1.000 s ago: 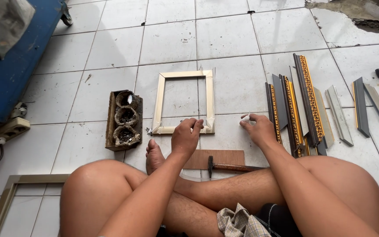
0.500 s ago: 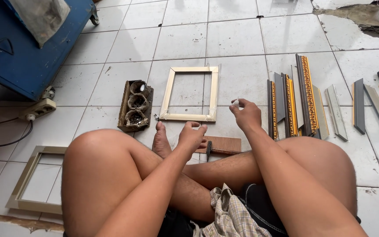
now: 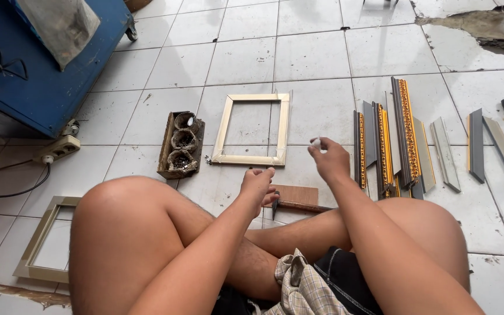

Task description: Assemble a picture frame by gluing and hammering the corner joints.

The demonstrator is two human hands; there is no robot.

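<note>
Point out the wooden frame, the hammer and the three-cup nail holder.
Frame [image 3: 280, 125]: head view, right rail.
Hammer [image 3: 298, 205]: head view, handle.
Nail holder [image 3: 166, 146]: head view, left wall.

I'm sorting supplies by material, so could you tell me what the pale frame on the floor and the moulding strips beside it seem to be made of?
The pale frame looks like bare, unfinished wood: light, matt, mitred corners. The moulding strips appear to be finished wood or a composite, some with gilded ornamental faces, others plain grey; their core cannot be told. They lie on glossy white floor tiles, probably ceramic.
</note>
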